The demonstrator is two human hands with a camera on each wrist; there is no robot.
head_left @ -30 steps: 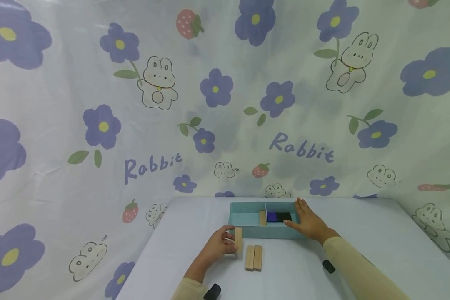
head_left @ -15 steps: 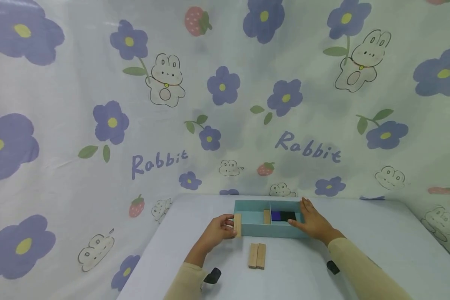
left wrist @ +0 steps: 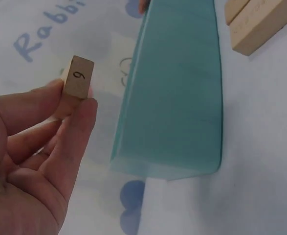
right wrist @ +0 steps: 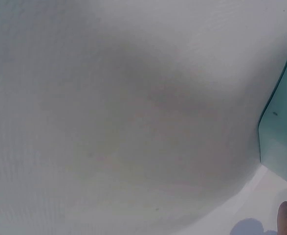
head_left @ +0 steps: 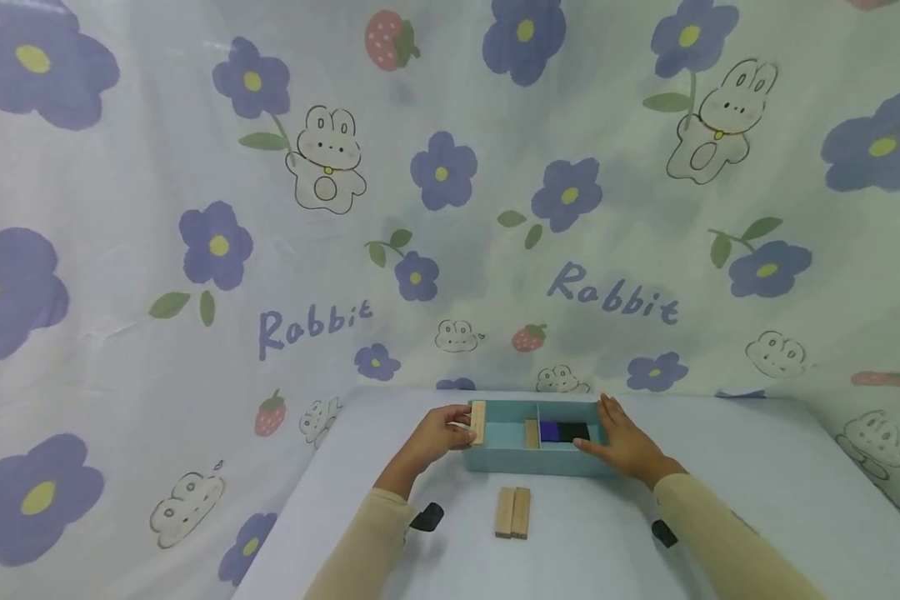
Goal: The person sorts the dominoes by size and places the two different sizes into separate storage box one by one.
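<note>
Wooden block is pinched between the thumb and fingers of the left hand, at the left end of the teal box. The left wrist view shows it apart from the box wall, its end face bearing a mark I read as 6 or 9. From my end I can't tell whether it is over the left compartment or slightly outside, and that worries me most: lowered too far left, it would likely catch the rim, twist in that fingertip hold and drop onto the table.

The right hand has its fingers extended at the box's right end, thumb near the front rim; I can't tell how firmly it presses. If that contact is light, a bump on the left could skew the box. Another block sits beside the divider, and a jolt might shift it. The purple piece and black piece lie in the right compartment, near enough to the thumb to be nudged. Dragged forward, the box could also strike the side-by-side pair of blocks in front.
</note>
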